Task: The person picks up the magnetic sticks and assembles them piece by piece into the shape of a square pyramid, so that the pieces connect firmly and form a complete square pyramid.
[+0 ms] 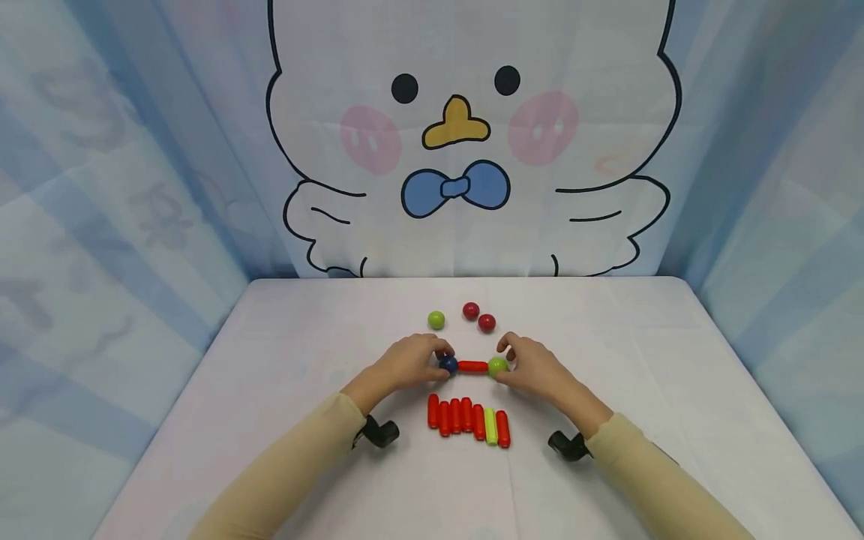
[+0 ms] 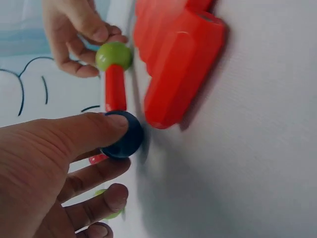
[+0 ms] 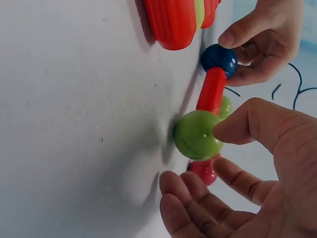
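Pinching from both ends, the left hand (image 1: 405,364) curls thumb and fingers round a dark blue glossy plastic ball (image 1: 448,365), while the right hand (image 1: 533,365) holds a lime green glossy plastic ball (image 1: 498,366) between thumb tip and fingers. Joining the 2 balls is a short red plastic rod (image 1: 472,367), and the whole piece lies on the table near its middle, between the hands.

The piece looks light and rigid, hard plastic with smooth, rather slippery balls. The rod seems only to cling to the balls at its ends, so a sideways pull could likely part them. The surest hold is probably on each ball, or round the rod's middle.

Just nearer the person lies a tight row of 7 more short rods (image 1: 468,420), 6 red and 1 lime green, side by side and touching. Beyond the hands rest 3 loose balls: 1 lime green ball (image 1: 436,320) and 2 red balls (image 1: 479,316), close together.

The table wears a white cloth cover (image 1: 675,390), slightly woven and soft, dimpling under the balls in the wrist views. Behind it hangs a fabric backdrop (image 1: 472,150) printed with a big white cartoon chick wearing a blue bow, with pale blue striped drapes at both sides.
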A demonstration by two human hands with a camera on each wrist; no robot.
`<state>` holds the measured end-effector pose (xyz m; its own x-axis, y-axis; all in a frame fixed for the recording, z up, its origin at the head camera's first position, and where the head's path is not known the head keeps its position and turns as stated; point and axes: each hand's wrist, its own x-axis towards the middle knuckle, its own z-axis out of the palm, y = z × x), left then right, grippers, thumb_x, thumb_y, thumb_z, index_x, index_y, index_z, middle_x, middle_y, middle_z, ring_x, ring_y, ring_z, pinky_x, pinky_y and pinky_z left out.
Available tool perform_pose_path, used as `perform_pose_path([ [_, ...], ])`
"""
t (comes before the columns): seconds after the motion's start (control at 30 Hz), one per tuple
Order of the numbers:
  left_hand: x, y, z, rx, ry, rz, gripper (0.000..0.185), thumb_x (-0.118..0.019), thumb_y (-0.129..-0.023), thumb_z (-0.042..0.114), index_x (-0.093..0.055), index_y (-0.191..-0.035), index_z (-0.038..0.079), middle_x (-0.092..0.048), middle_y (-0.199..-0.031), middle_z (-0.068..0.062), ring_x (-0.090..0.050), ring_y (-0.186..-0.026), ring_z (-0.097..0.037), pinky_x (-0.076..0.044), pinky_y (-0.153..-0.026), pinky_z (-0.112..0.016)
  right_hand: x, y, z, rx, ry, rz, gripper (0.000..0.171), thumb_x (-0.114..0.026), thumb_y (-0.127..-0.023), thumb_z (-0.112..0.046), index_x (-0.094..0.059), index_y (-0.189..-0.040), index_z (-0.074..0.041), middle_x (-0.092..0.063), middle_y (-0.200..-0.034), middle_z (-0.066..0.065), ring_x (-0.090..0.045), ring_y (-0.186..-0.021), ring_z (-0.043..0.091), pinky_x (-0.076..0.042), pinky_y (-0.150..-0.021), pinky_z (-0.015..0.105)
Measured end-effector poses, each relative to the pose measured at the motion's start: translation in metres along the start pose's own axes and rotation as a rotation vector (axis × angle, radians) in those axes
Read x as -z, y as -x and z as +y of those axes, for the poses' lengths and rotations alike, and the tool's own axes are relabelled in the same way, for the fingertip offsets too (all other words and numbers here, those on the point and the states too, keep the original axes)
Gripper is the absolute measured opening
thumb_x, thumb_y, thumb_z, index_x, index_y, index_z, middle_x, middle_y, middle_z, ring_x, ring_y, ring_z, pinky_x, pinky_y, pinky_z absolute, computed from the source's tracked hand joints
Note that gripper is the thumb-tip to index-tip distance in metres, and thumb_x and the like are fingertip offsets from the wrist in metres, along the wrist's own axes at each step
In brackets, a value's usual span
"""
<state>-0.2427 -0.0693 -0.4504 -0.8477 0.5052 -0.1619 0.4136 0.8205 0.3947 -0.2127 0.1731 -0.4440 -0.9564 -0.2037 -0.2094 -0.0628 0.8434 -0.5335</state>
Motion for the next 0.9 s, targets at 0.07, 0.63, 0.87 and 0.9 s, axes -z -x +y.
perform_pose_path([
  [0.07, 0.0, -0.001, -0.002, -0.001, 0.022, -0.002, 0.039, -0.08, -0.092, 0.023, -0.07, -0.13, 0.018, -0.071, -0.117, -0.002, -0.061, -0.102, -0.016, -0.056, -0.094, -0.033, 0.001, 0.004, 0.0, -0.011, 0.019, 0.009, 0.045, -0.08, -0.087, -0.024, -0.059, -0.124, -0.009, -0.066, -0.117, 0.017, -0.06, -0.095, 0.026, -0.058, -0.084, 0.042],
  [0.63, -0.012, 0.023, 0.069, 0.181, -0.033, 0.133, 0.054, -0.075, -0.093, 0.042, -0.064, -0.134, 0.008, -0.057, -0.123, -0.019, -0.062, -0.09, -0.028, -0.062, -0.074, -0.033, -0.01, 0.068, -0.006, 0.014, 0.021, -0.023, 0.011, -0.074, -0.085, -0.015, -0.064, -0.082, -0.011, -0.057, -0.064, -0.002, -0.05, -0.06, 0.013, -0.041, -0.056, 0.027],
  [0.87, -0.024, 0.014, 0.086, 0.184, -0.123, 0.126, 0.063, -0.071, -0.093, 0.054, -0.064, -0.127, 0.003, -0.055, -0.126, -0.021, -0.063, -0.09, -0.032, -0.061, -0.075, -0.034, -0.017, 0.071, -0.008, 0.004, 0.019, -0.032, 0.015, -0.077, -0.085, -0.014, -0.064, -0.079, -0.012, -0.058, -0.065, -0.003, -0.05, -0.059, 0.013, -0.04, -0.055, 0.027],
  [0.9, -0.024, 0.012, 0.085, 0.181, -0.129, 0.128, 0.063, -0.071, -0.093, 0.055, -0.064, -0.126, 0.002, -0.055, -0.126, -0.02, -0.062, -0.092, -0.032, -0.061, -0.076, -0.034, -0.018, 0.071, -0.009, 0.003, 0.018, -0.035, 0.015, -0.077, -0.085, -0.014, -0.064, -0.078, -0.012, -0.058, -0.065, -0.003, -0.05, -0.059, 0.013, -0.04, -0.055, 0.027],
])
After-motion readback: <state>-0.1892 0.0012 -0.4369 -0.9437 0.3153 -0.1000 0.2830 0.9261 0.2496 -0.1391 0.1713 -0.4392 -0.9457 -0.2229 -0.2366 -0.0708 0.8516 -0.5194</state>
